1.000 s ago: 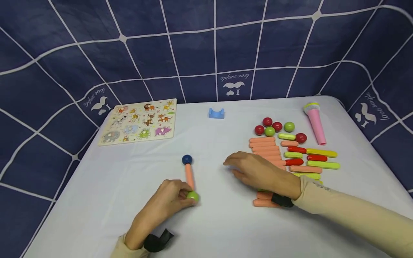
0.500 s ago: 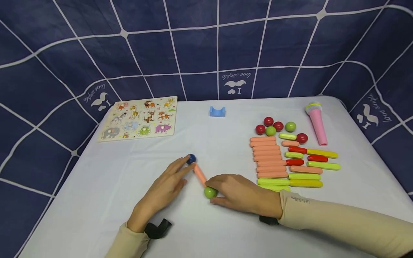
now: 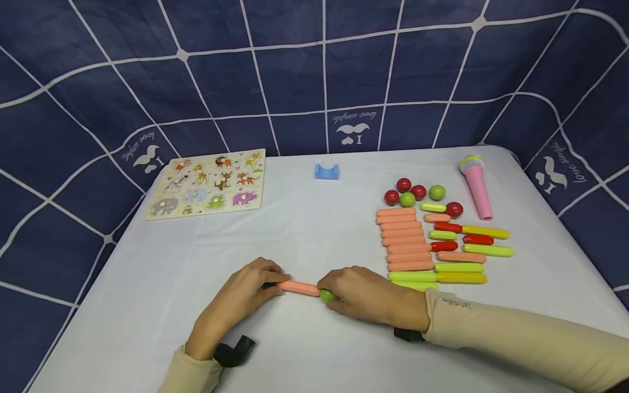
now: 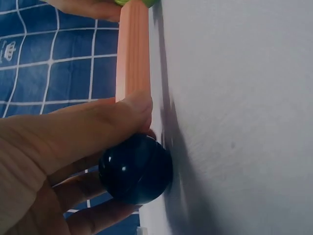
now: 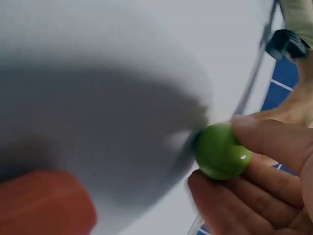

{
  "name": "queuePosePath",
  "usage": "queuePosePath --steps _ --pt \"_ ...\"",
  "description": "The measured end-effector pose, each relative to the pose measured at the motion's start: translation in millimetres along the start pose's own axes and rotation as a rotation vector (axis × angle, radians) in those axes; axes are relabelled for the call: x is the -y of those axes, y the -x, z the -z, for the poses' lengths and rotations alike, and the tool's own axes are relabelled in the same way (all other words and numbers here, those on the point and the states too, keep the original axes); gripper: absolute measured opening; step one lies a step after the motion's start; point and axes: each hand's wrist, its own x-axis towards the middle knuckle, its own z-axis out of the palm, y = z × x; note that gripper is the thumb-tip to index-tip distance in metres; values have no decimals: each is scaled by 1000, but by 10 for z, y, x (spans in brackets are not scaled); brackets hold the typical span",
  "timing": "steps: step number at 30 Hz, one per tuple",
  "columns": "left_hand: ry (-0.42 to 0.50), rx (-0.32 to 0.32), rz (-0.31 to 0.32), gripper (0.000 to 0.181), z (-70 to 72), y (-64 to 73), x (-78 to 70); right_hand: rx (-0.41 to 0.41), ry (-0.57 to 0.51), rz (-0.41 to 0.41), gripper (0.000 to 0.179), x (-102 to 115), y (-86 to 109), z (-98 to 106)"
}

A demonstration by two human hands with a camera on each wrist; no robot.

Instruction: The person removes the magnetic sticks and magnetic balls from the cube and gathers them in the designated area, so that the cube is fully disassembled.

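An orange stick [image 3: 302, 287] lies almost crosswise between the hands, low over the white table. My left hand [image 3: 243, 292] pinches its left end between thumb and fingers. In the left wrist view a dark blue ball [image 4: 137, 169] sits at that end, beneath the thumb and beside the curled fingers; the head view mostly hides it. At the stick's right end is a green ball [image 3: 326, 295]. My right hand [image 3: 368, 295] grips this ball, with the thumb on one side and fingers on the other in the right wrist view.
Rows of orange, red and yellow-green sticks [image 3: 403, 232] lie to the right. Behind them are red and green balls [image 3: 407, 200] and a pink toy microphone [image 3: 478, 188]. An animal puzzle board [image 3: 208, 185] lies back left, a blue notched block [image 3: 326, 172] back centre.
The stick with its two balls has swung from lengthwise to nearly crosswise. My right hand came left onto the green ball. My left hand left that ball and took the blue-ball end.
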Motion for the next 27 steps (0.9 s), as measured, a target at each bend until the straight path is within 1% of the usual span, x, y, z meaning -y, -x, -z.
queuePosePath --steps 4,6,9,12,14,17,19,21,23,24,25,27 --pt "-12 31 12 24 36 21 -52 -12 68 2 16 -9 30 3" --pt "-23 39 24 24 48 25 -72 -3 75 -17 15 -38 64 40" --pt "-31 53 54 23 66 26 -88 -13 34 -50 18 -134 126 149" --pt "-51 81 73 22 73 27 -105 -62 -40 -124 27 -317 191 352" --pt "-77 100 75 23 77 32 -118 -126 -73 -193 32 -502 243 532" --pt "-105 119 85 26 93 62 -136 -241 -84 -295 34 -868 353 844" --pt "-103 121 96 30 119 91 -143 -325 -66 -369 33 -1158 447 1047" --pt "-87 121 117 34 163 128 -144 -390 -29 -454 33 -1441 549 1222" --pt "-65 127 136 36 217 164 -139 -424 -14 -556 34 -1698 654 1343" --pt "-52 135 144 37 242 178 -134 -422 -13 -612 35 -1810 703 1381" --pt "-38 147 147 37 263 188 -128 -409 -18 -662 35 -1908 750 1407" --pt "-3 176 145 36 288 194 -112 -366 -33 -737 37 -2066 832 1423"
